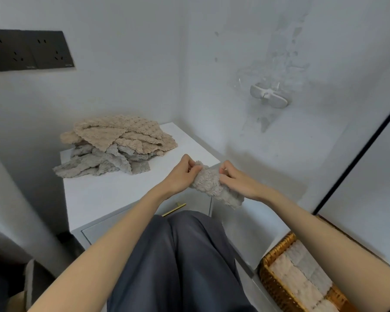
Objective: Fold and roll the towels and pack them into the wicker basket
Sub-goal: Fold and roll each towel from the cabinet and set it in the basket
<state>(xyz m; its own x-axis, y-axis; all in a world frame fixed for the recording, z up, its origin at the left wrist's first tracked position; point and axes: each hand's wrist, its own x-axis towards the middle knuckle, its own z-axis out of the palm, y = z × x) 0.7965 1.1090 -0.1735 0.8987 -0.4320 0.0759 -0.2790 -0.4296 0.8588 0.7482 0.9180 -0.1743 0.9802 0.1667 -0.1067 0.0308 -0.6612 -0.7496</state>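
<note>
The left hand [182, 174] and right hand [236, 181] each pinch a small grey towel [208, 183] in a narrow grip. They hold it over the near right corner of the white worktop [104, 194]. A pile of beige and grey towels [115, 145] lies at the worktop's far left. The wicker basket [273, 282], holding rolled towels [302, 273], sits below the worktop to its right.

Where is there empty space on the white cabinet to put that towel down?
The gray towel fits on the bare front half of the cabinet top, between the towel pile and the front edge, or on the strip right of the pile. The back left is crowded by the pile.
</note>
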